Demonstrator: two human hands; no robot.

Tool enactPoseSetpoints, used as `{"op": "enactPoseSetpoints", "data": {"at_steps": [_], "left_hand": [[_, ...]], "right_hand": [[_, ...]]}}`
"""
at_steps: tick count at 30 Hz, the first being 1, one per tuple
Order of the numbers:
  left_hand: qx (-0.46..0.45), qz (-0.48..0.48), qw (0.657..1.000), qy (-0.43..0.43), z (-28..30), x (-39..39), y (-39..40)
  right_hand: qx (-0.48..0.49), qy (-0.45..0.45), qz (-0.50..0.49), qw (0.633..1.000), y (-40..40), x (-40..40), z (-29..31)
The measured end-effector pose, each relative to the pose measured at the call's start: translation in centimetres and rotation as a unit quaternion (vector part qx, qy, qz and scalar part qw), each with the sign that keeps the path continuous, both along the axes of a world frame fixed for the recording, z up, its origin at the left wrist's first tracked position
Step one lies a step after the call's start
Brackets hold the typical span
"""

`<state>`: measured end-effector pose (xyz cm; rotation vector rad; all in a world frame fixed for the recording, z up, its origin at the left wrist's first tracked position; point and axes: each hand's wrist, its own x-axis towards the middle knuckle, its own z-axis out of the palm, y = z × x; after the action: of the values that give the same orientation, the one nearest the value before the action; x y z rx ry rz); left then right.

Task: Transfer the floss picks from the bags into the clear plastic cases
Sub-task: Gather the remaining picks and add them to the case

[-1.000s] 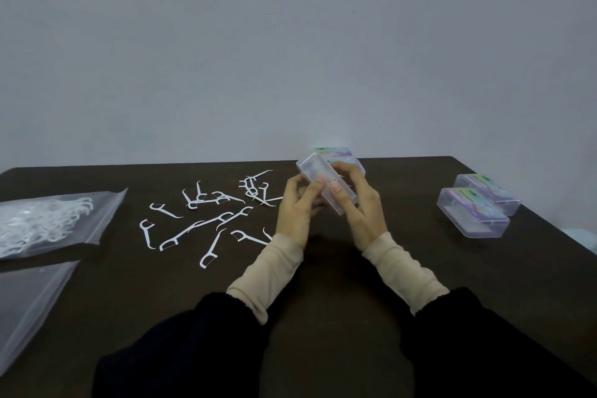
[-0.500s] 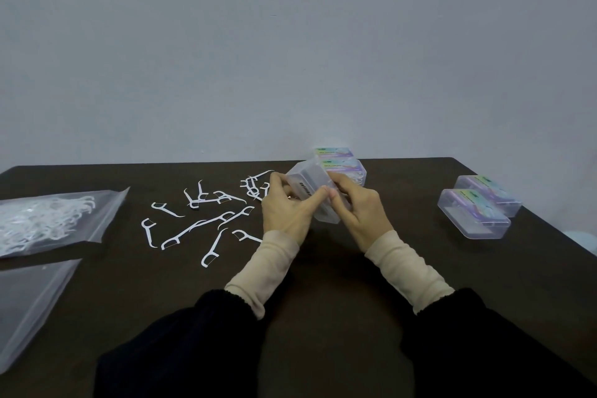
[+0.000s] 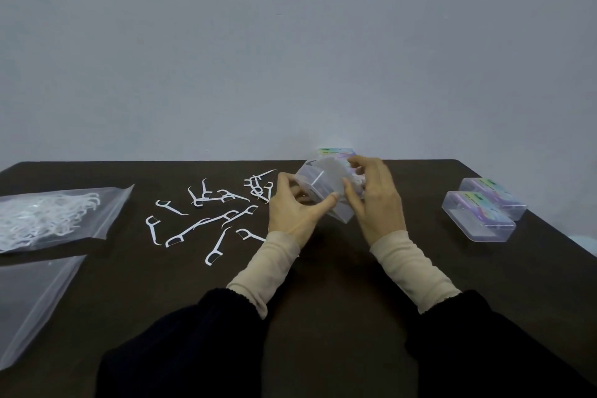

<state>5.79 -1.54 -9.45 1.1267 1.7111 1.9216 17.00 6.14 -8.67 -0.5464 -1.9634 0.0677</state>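
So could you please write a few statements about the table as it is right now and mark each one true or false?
1. Both hands hold one clear case above the table. True: the left hand and the right hand grip it.
2. Loose floss picks lie to the right of the hands. False: they lie to the left.
3. Two closed cases sit near the table's right edge. True.
4. The bag with floss picks lies at the far right. False: it lies at the far left.
5. A flat bag lies nearer the person than the fuller one. True.
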Motion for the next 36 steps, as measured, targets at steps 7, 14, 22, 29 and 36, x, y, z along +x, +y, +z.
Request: {"op": "enactPoseSetpoints", "data": {"at_steps": [7,14,22,29,36], "left_hand": [[-0.129,-0.08,0.974,0.166,-0.4,-0.7,-0.1],[-0.271,-0.074,0.891,0.358,1.0,-2.3,-1.6],[-0.356,-0.045,0.826,0.435,1.6,-1.9,-2.7],[-0.364,-0.023,0.813,0.453,1.6,-1.3,-2.9],[-0.385,-0.053,0.82,0.42,2.4,-3.7,-3.8]], "right_hand": [[-0.084,0.051,-0.12,0.988,1.2,0.9,0.1],[-0.056,0.009,-0.088,0.995,1.1,0.9,0.3],[-0.233,-0.238,-0.1,0.937,1.5,1.1,0.1],[-0.24,-0.12,-0.015,0.963,1.0,0.8,0.4],[-0.008,-0.161,0.041,0.986,-1.6,-0.1,0.2]]}}
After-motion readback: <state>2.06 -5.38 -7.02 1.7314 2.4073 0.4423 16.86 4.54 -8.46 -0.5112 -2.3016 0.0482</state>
